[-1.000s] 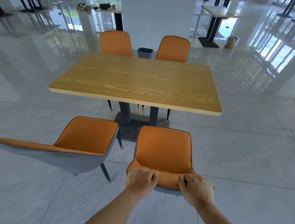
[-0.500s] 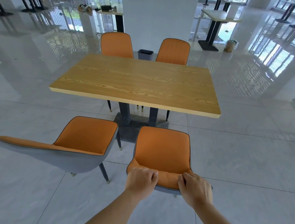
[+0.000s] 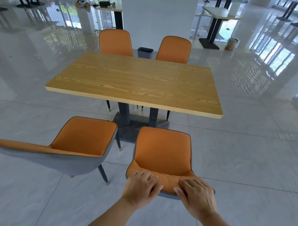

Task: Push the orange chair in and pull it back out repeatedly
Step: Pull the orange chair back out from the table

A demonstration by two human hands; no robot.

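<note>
The orange chair [image 3: 162,151] with a grey shell stands in front of me, pulled out from the wooden table [image 3: 136,81], its seat front just short of the table's near edge. My left hand [image 3: 140,187] lies on the left part of the backrest's top edge, fingers stretched over the padding. My right hand [image 3: 196,195] lies on the right part of the same edge, fingers likewise laid flat. Both thumbs point inward along the rim.
A second orange chair [image 3: 78,140] stands to the left, turned sideways. Two more orange chairs [image 3: 115,42] sit tucked in at the table's far side, with a grey bin [image 3: 145,53] between them. Glossy tiled floor surrounds everything; other tables stand far behind.
Both hands' fingers have uncurled from a grip on the backrest and now lie flatter on it. The chair has barely shifted.
</note>
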